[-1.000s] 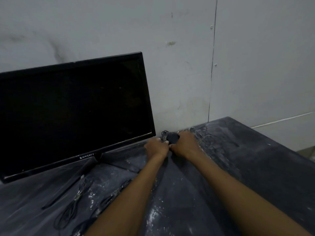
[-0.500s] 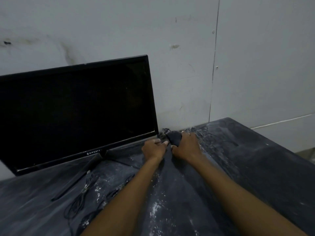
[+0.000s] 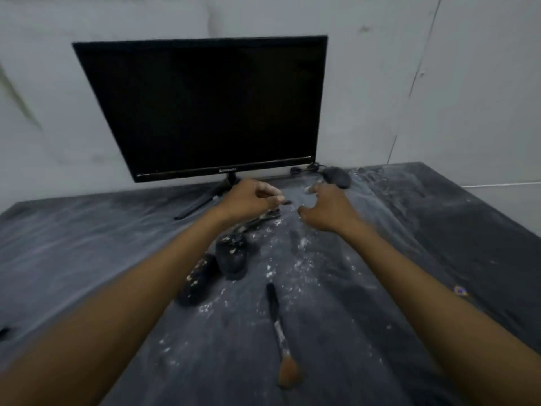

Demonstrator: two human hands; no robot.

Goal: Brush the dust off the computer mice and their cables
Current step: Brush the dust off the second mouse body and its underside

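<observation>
Head view, the only one:

- Left hand [image 3: 248, 197] hovers over the table [image 3: 87, 230] in front of the monitor [image 3: 205, 106]; fingers curled, apparently pinching a thin dark thing, likely a cable end. Motion blur, so the pinch can't be confirmed.
- Right hand [image 3: 325, 209] is just beside it, fingers loosely spread, holding nothing visible.
- Far mouse [image 3: 336, 177] sits at the back by the wall, right of the monitor foot, its cable [image 3: 304, 169] bunched beside it. It looks cleaner than the others.
- Two dusty mice lie under the left forearm: middle mouse [image 3: 231, 257] and near mouse [image 3: 199, 281], both flecked white. Their cables [image 3: 254, 222] run up toward the left hand.
- Brush [image 3: 279, 329] lies on the table, bristles toward the person, touched by neither hand.
- White powder is scattered across the dark table between the mice and the brush.

Risks, judged from this:

- Left forearm passes low over the two dusty mice. Dropping it would smear powder or shove a mouse.
- Tugging the cable could drag the middle mouse through the powder and re-dirty it.
- Monitor stands on thin legs close to the hands; a snagged cable or a knock could tip it.
- Brushing toward the far mouse would put dust back on it. Sweep away from it.
- Most of the job looks undone.
</observation>
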